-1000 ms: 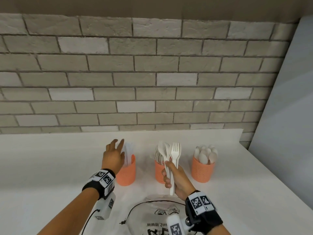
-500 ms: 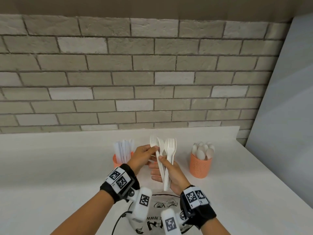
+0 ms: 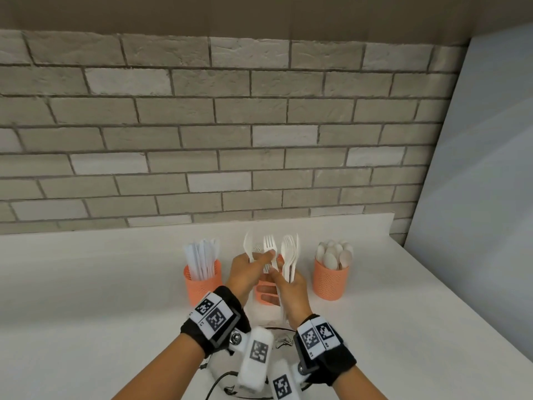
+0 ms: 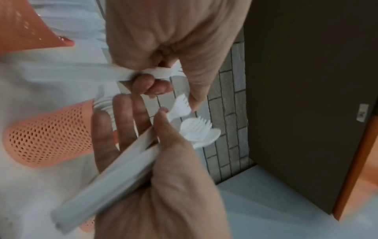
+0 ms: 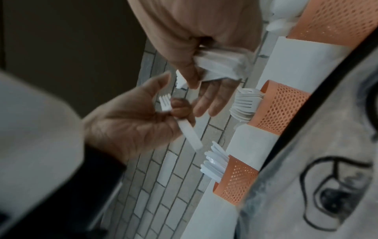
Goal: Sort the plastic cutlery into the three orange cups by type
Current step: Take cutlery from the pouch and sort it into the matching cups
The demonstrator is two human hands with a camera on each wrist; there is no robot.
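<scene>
While the right hand [image 3: 291,290] keeps its fingers wrapped round a bundle of forks [image 3: 290,255] at the near bench [image 3: 86,284] edge, the left hand [image 3: 248,269], at the knife cup [image 3: 202,281] a second ago, now pinches one fork [image 3: 269,246] from it. Just beyond stands the middle cup [image 3: 266,295], likely its destination.

Brick wall [image 3: 230,134], white counter [image 3: 86,284]

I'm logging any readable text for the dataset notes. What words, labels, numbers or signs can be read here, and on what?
No text reads clearly.
Wrist bands: square black-and-white coded markers, no legible words; tiny characters beside them are too small to read.
Bag: a drawn line graphic, no lettering visible.
Orange cups: no labels.
</scene>
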